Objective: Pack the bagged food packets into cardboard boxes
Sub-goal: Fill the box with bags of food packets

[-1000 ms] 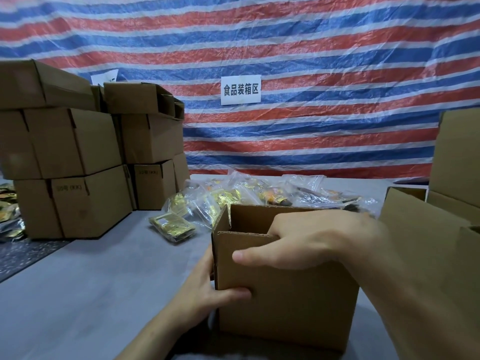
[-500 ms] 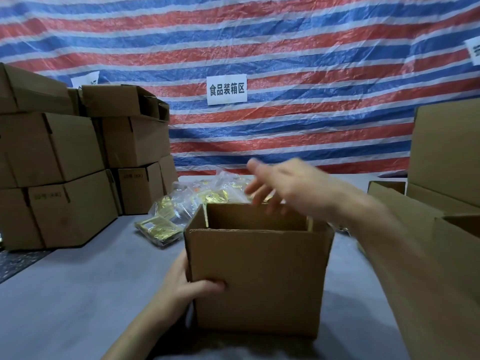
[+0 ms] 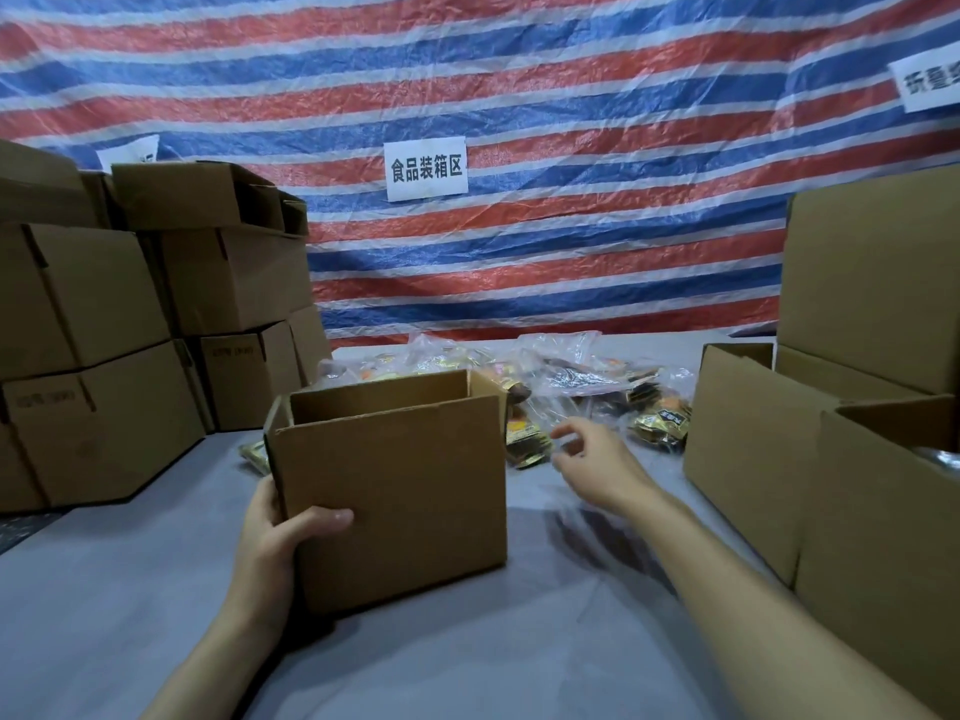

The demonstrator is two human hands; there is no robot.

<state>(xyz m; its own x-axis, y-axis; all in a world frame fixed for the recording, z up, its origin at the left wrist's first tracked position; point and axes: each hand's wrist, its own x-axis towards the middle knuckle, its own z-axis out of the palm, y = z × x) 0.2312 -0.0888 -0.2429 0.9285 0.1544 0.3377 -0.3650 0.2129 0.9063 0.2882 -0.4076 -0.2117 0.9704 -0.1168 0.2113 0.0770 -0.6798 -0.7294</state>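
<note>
On the grey bench (image 3: 130,589), centre: cardboard box (image 3: 395,491) upright, flaps open | left hand (image 3: 275,537) grips its near-left corner | right hand (image 3: 597,462) has left the rim, fingers loosely spread, empty, reaching for the bagged food packets (image 3: 571,376) heaped behind | filling looks about to start.

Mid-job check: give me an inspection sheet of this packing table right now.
Surface: grey table, flat.
Job's things: open cardboard box upright, inside hidden; bagged food packets heaped behind it.
Clutter: stacked boxes at left; open boxes at right.
Grips: left hand holds the box's near-left corner; right hand loose, empty, beside the packets.
Cables: nothing seen.
Surroundings: striped tarp with paper signs.
</note>
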